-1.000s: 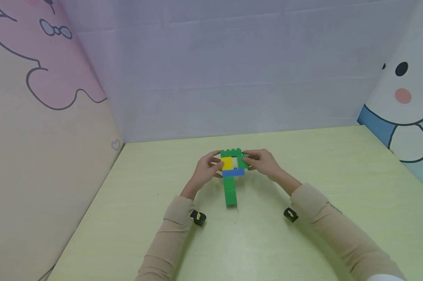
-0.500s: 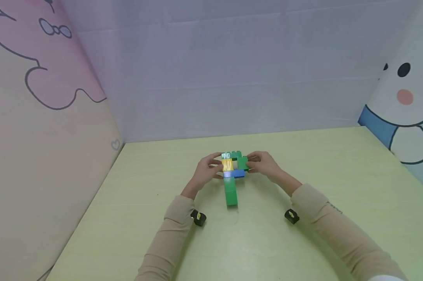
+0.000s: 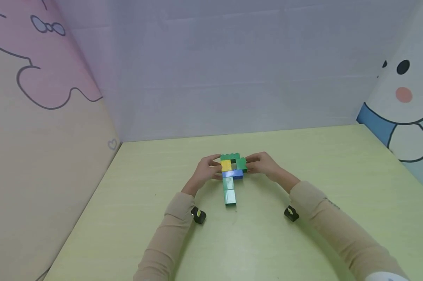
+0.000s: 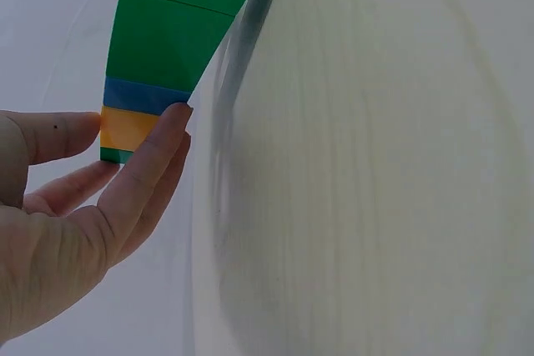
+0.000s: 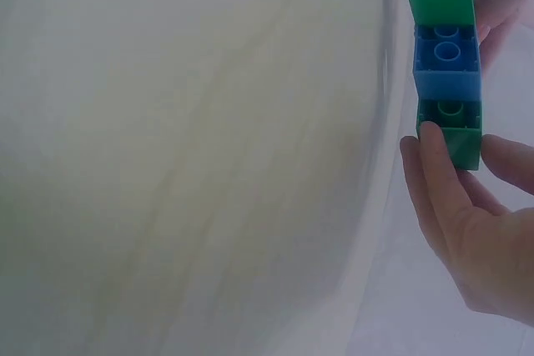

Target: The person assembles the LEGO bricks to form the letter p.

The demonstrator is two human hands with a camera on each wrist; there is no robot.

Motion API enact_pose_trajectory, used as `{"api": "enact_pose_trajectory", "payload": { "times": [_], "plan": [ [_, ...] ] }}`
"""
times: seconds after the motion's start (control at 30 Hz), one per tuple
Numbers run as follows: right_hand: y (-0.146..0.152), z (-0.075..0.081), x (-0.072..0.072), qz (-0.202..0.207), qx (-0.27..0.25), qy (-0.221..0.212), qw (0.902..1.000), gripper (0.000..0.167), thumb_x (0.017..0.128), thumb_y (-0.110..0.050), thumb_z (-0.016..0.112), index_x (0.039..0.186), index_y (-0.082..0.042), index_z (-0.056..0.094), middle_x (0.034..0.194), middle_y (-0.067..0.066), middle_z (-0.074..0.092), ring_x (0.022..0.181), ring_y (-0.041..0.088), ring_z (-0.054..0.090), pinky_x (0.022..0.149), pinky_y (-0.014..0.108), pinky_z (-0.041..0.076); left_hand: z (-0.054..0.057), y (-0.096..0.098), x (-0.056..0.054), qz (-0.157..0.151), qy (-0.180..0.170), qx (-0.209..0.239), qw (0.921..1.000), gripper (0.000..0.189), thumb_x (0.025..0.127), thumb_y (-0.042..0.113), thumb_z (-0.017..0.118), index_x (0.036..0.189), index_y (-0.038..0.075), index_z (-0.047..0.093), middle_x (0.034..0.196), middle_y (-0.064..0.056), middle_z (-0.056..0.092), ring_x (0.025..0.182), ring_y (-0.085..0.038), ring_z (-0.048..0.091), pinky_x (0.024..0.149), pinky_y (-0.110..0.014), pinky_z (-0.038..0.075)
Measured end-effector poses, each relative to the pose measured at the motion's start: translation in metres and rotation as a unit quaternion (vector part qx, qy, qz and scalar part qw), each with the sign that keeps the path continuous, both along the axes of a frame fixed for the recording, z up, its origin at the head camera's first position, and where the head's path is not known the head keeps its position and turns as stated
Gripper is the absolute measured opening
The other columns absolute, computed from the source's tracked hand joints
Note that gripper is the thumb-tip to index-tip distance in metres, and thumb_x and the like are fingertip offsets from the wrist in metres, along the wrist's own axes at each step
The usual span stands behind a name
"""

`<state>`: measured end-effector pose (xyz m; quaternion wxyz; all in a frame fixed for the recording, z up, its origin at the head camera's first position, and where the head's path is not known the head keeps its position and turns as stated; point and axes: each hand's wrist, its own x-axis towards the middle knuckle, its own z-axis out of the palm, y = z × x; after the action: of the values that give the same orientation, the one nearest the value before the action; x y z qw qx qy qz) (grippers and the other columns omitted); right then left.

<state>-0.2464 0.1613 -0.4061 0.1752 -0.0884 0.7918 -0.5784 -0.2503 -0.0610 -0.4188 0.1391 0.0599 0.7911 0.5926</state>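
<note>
Between the two hands rises a tower of toy building blocks. Two green blocks (image 3: pixel 229 190) form its lower column, with a wider blue block (image 3: pixel 233 174) above them. On the blue block's left part sits a yellow block (image 3: pixel 226 166). A small green block (image 3: pixel 241 164) is on the right side, and a long studded green block (image 3: pixel 230 157) tops the tower. My left hand (image 3: pixel 208 171) grips the yellow block, its thumb on one side and fingertips reaching the blue block (image 4: pixel 138 95). My right hand (image 5: pixel 476 231) pinches the small green block (image 5: pixel 459 146), whose hollow underside shows.
A pale yellow-green table (image 3: pixel 127 218) carries the tower. Black wrist cameras (image 3: pixel 199 215) hang under both sleeves. A pale curtain (image 3: pixel 229 78) stands behind the table, with cartoon-printed panels (image 3: pixel 57 78) at the sides.
My right thumb has slid from the small green block's front face to its right edge. The tower has tilted slightly, and the head view has shifted a little.
</note>
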Motion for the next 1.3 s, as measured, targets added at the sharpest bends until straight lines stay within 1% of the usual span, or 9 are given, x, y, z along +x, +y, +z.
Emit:
{"api": "enact_pose_trajectory", "payload": {
  "times": [0.1,0.2,0.53,0.7,0.83,1.0,1.13,1.3],
  "plan": [
    [0.0,-0.002,-0.001,-0.001,0.007,-0.013,0.9999,0.041,0.091,-0.002,0.049,0.128,0.014,0.04,0.129,0.029,0.044,0.105,0.034,0.055,0.082,0.033,0.05,-0.001,0.0,-0.001,0.002,-0.018,-0.016,0.9997,0.052,0.089,0.001,0.051,0.139,0.006,0.036,0.118,-0.024,0.05,0.085,-0.027,0.063,0.068,-0.032,0.054],
    [0.0,-0.005,-0.002,0.004,0.013,-0.016,0.9998,0.041,0.091,-0.001,0.048,0.128,0.014,0.04,0.129,0.029,0.044,0.106,0.033,0.055,0.082,0.033,0.05,-0.003,0.0,-0.002,0.001,-0.029,-0.027,0.9992,0.052,0.089,0.001,0.052,0.139,0.007,0.037,0.119,-0.023,0.052,0.086,-0.026,0.063,0.069,-0.032,0.054],
    [-0.001,-0.011,-0.003,0.006,0.032,-0.029,0.999,0.042,0.091,0.0,0.049,0.129,0.014,0.039,0.129,0.03,0.043,0.111,0.035,0.051,0.085,0.034,0.049,-0.004,0.001,-0.001,-0.006,-0.053,-0.02,0.9984,0.053,0.089,-0.003,0.052,0.139,0.003,0.035,0.121,-0.026,0.049,0.091,-0.03,0.062,0.068,-0.033,0.054],
    [0.0,-0.011,-0.002,0.003,0.05,-0.028,0.9984,0.041,0.09,0.001,0.05,0.128,0.013,0.04,0.129,0.029,0.044,0.111,0.035,0.051,0.084,0.034,0.049,-0.005,0.003,-0.001,-0.002,-0.06,-0.017,0.998,0.055,0.087,-0.005,0.054,0.138,0.002,0.035,0.121,-0.026,0.049,0.093,-0.031,0.061,0.067,-0.034,0.054],
    [0.001,-0.012,-0.001,0.004,0.054,-0.028,0.9982,0.042,0.09,0.0,0.05,0.129,0.013,0.041,0.129,0.029,0.044,0.11,0.034,0.053,0.083,0.034,0.049,-0.005,0.004,0.0,-0.008,-0.06,-0.019,0.998,0.055,0.087,-0.005,0.054,0.138,0.002,0.035,0.122,-0.026,0.048,0.095,-0.03,0.059,0.067,-0.033,0.054],
    [0.008,-0.01,0.001,0.013,0.045,-0.019,0.9987,0.044,0.09,-0.003,0.051,0.131,0.011,0.039,0.13,0.029,0.042,0.107,0.034,0.055,0.085,0.035,0.049,-0.003,0.0,0.003,-0.019,-0.038,-0.036,0.9985,0.051,0.091,0.004,0.05,0.139,0.002,0.034,0.122,-0.024,0.05,0.098,-0.03,0.057,0.068,-0.033,0.054],
    [0.017,-0.003,0.005,0.023,0.022,-0.009,0.9994,0.045,0.094,-0.006,0.048,0.132,0.013,0.034,0.132,0.031,0.039,0.111,0.037,0.051,0.088,0.038,0.046,0.002,-0.007,0.007,-0.012,-0.009,-0.05,0.9987,0.048,0.095,0.015,0.049,0.139,0.003,0.034,0.124,-0.022,0.05,0.102,-0.031,0.056,0.071,-0.035,0.054],
    [0.027,0.006,0.015,0.03,0.025,0.011,0.9992,0.05,0.096,-0.019,0.046,0.134,0.012,0.033,0.134,0.03,0.037,0.115,0.039,0.047,0.091,0.04,0.045,0.007,-0.02,0.016,-0.004,0.016,-0.052,0.9985,0.048,0.097,0.024,0.045,0.139,0.004,0.034,0.129,-0.02,0.048,0.109,-0.032,0.053,0.075,-0.036,0.053]
  ]
}}
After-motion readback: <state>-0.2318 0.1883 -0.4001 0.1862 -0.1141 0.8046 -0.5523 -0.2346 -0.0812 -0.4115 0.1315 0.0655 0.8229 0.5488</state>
